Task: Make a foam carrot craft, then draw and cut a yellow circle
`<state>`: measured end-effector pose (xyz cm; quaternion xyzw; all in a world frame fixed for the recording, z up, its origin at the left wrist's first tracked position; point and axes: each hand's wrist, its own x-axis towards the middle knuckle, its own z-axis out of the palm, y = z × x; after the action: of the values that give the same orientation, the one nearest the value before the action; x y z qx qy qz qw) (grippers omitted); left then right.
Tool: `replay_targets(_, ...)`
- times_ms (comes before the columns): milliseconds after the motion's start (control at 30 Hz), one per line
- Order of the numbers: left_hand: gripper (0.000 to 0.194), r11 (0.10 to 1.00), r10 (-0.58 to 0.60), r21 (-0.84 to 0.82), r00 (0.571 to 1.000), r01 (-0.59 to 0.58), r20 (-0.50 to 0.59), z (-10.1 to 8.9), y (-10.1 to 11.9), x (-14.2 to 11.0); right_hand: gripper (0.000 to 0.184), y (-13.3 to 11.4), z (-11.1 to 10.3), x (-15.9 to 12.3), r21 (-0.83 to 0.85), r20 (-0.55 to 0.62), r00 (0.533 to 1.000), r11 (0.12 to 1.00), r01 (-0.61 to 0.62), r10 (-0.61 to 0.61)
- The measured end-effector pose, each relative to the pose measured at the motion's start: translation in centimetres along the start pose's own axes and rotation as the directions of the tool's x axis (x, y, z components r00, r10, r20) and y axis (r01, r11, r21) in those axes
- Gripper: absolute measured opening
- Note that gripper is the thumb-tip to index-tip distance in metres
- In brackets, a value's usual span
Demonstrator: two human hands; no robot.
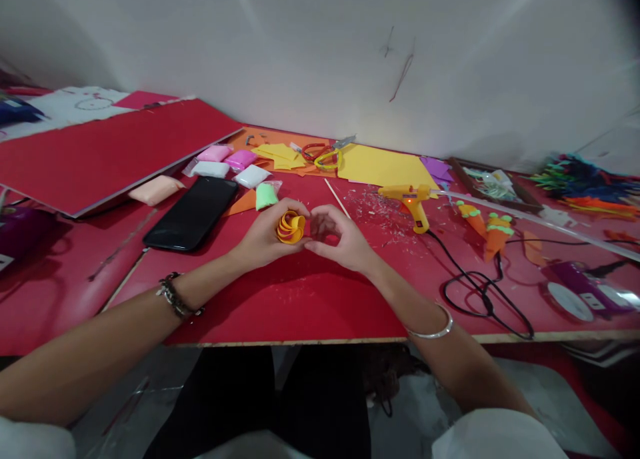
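Observation:
A coiled strip of yellow-orange paper shows its open spiral end above the red tabletop. My left hand is wrapped round the coil, with the fingers behind it and the thumb in front. Close to the coil's right side, my right hand curves in a loose C with a gap between its thumb and fingers. Nothing shows inside that gap. Beyond my left hand lies a bright green clay pack. A thin white stick rests past my right hand.
A black phone lies on the left, near a large red board. At the right are a yellow glue gun with a looping black cord, and small orange cones. Scissors and yellow paper lie at the back.

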<state>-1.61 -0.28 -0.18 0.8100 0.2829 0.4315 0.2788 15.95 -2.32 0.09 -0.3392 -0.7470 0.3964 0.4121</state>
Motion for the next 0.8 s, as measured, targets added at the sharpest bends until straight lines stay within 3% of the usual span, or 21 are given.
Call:
replay_targets(133, 0.028, 0.999, -0.002, 0.039, 1.000, 0.003, -0.009, 0.0, -0.2, -0.1, 0.050, -0.4, 0.2, -0.2, -0.168, -0.010, 0.998, 0.984, 0.055, -0.057)
replay_targets(267, 0.032, 1.000, -0.022, 0.017, 1.000, 0.023, -0.019, 0.1, -0.2, -0.1, 0.051, -0.6, 0.1, -0.3, -0.306, 0.004, 0.993, 0.946, 0.111, -0.115)
replay_targets(533, 0.043, 0.999, -0.001, -0.032, 1.000, 0.001, -0.004, 0.5, -0.2, -0.2, 0.054, -1.4, 0.4, -0.1, -0.428, 0.098, 0.977, 0.878, 0.212, -0.188)
replay_targets(800, 0.052, 0.984, 0.005, 0.176, 1.000, -0.010, 0.028, 0.6, -0.3, -0.4, 0.050, -1.7, 0.8, -0.2, -0.502, 0.093, 0.978, 0.839, 0.210, -0.189)
